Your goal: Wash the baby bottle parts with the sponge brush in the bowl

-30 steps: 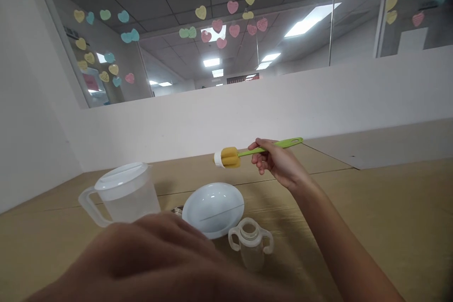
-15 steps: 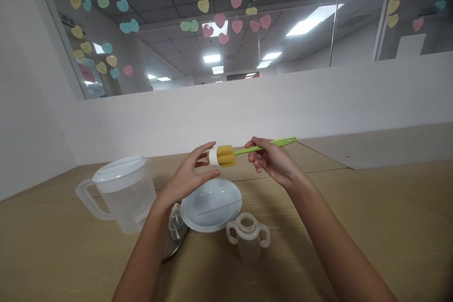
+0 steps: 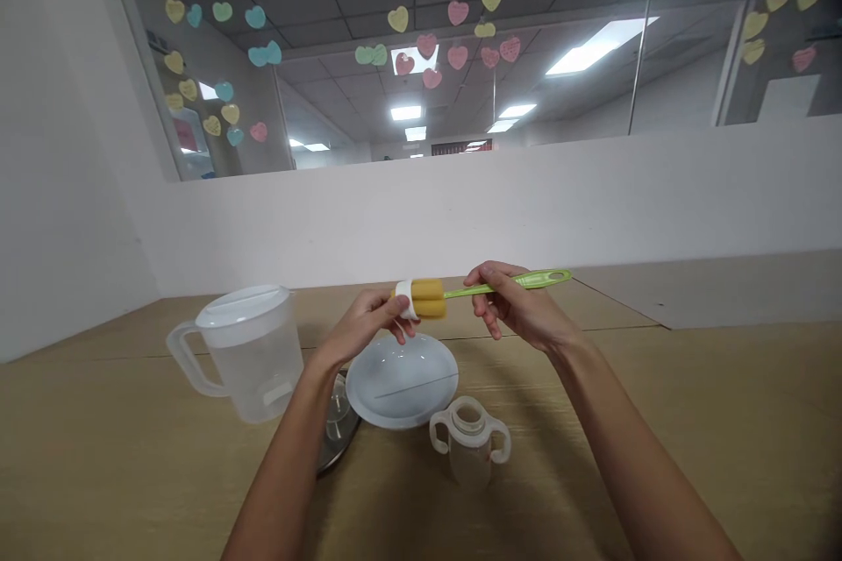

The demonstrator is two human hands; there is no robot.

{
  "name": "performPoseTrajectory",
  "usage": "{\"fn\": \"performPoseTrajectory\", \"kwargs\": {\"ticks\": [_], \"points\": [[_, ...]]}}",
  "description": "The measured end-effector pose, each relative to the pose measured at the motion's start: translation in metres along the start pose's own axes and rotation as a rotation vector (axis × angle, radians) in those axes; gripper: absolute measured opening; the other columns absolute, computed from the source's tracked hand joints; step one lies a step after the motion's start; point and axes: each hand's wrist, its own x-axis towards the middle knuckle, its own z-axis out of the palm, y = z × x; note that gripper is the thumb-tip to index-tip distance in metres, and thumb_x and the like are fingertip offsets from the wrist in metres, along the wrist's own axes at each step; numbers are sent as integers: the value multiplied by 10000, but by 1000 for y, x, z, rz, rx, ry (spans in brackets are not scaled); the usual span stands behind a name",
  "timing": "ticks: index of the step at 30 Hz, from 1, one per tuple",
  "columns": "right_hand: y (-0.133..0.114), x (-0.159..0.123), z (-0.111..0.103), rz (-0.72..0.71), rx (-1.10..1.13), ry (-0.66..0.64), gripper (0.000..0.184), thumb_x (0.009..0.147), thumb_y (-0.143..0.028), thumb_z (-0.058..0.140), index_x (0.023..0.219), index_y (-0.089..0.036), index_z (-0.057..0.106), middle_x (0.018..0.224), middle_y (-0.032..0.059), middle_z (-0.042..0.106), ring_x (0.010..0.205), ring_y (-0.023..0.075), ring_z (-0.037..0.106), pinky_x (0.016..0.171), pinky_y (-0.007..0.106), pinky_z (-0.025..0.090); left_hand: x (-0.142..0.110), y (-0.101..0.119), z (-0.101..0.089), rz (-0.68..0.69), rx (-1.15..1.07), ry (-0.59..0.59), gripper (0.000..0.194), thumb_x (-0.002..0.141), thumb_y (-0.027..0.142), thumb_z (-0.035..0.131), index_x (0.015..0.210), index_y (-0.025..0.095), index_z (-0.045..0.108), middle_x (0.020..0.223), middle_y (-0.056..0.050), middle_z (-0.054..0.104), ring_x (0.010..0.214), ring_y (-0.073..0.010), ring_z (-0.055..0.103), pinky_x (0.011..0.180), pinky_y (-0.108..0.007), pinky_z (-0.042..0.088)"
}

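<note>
A bottle brush (image 3: 431, 298) with a yellow sponge head, a white band around it and a green handle is held level above the bowl. My right hand (image 3: 517, 302) pinches the green handle between thumb and fingers. At the other end, my left hand (image 3: 374, 320) is closed on the white band, its thumb in front and some fingers hidden behind. Below them lies a white bowl (image 3: 401, 408) with a thin line across its inside. Right of the bowl stands a two-handled baby bottle (image 3: 469, 447), upright with its mouth uncovered.
On the left stands a clear plastic pitcher (image 3: 253, 359) with a white lid. Partly behind my left forearm lies a metal tray (image 3: 342, 443) with a clear dome-shaped piece (image 3: 337, 416) on it. A white wall (image 3: 408, 223) with a window above closes off the table's back.
My left hand has gone from spread around the sponge end to gripping its white band. The view has shifted a little, so everything sits slightly further right.
</note>
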Motion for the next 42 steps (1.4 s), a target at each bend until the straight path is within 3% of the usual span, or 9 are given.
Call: {"fn": "performPoseTrajectory", "kwargs": {"ticks": [3, 7, 13, 17, 22, 30, 36, 39, 42], "points": [[-1, 0, 3, 20, -17, 47, 327, 771, -462, 607, 824, -140, 594, 554, 2, 568, 423, 81, 493, 362, 177, 429, 1, 0, 1, 121, 275, 144, 475, 711, 385, 684, 1114, 155, 581, 1001, -75, 636, 867, -190, 601, 776, -315, 515], [1, 2, 6, 102, 19, 164, 289, 771, -426, 606, 818, -141, 593, 547, 4, 570, 415, 65, 477, 374, 157, 419, 1, -2, -7, 258, 560, 263, 454, 705, 301, 682, 1137, 203, 580, 1082, -53, 613, 938, -191, 588, 885, -342, 478], [-4, 3, -12, -35, -32, 458, 227, 750, -348, 601, 746, -121, 594, 507, 17, 561, 397, 74, 467, 356, 171, 406, -7, -18, -38, 104, 762, 317, 420, 706, 318, 640, 1102, 187, 593, 1028, -67, 598, 884, -202, 587, 818, -338, 469], [-8, 1, -6, -16, 48, 377, 244, 739, -366, 607, 763, -124, 591, 505, 8, 555, 386, 68, 455, 332, 156, 378, -11, -20, -42, -5, 907, 246, 425, 699, 342, 630, 1103, 214, 608, 966, -54, 597, 894, -221, 560, 799, -333, 436], [6, 5, 21, 94, 83, 189, 276, 766, -410, 589, 781, -134, 585, 521, 8, 564, 394, 70, 468, 335, 154, 387, -9, -8, -28, -25, 915, 201, 396, 656, 446, 659, 946, 178, 646, 914, -48, 599, 847, -213, 547, 750, -306, 424], [10, 9, 6, -16, 21, 441, 226, 752, -349, 600, 741, -124, 592, 501, 6, 552, 400, 71, 463, 347, 167, 405, -14, 5, -26, -108, 845, 123, 408, 606, 481, 693, 907, 207, 666, 949, -18, 628, 881, -206, 561, 765, -279, 422], [9, 5, 23, 83, 5, 172, 328, 741, -457, 606, 773, -131, 599, 516, 7, 561, 391, 78, 471, 340, 179, 405, -14, 8, -26, -182, 882, 93, 475, 621, 527, 642, 929, 165, 645, 962, -62, 626, 881, -229, 554, 747, -288, 416], [12, 7, 20, 44, -106, 277, 322, 743, -444, 604, 751, -122, 603, 510, 10, 555, 382, 79, 468, 350, 195, 424, -21, 9, -35, -248, 855, 62, 443, 622, 497, 638, 924, 173, 643, 954, -41, 633, 864, -213, 562, 732, -268, 413], [9, 7, 8, -28, -136, 433, 273, 745, -391, 599, 733, -118, 600, 505, 10, 549, 376, 78, 463, 346, 197, 423, -31, 0, -54, -429, 853, -32, 414, 600, 407, 650, 944, 175, 642, 914, -22, 645, 835, -198, 578, 699, -247, 422]]}}
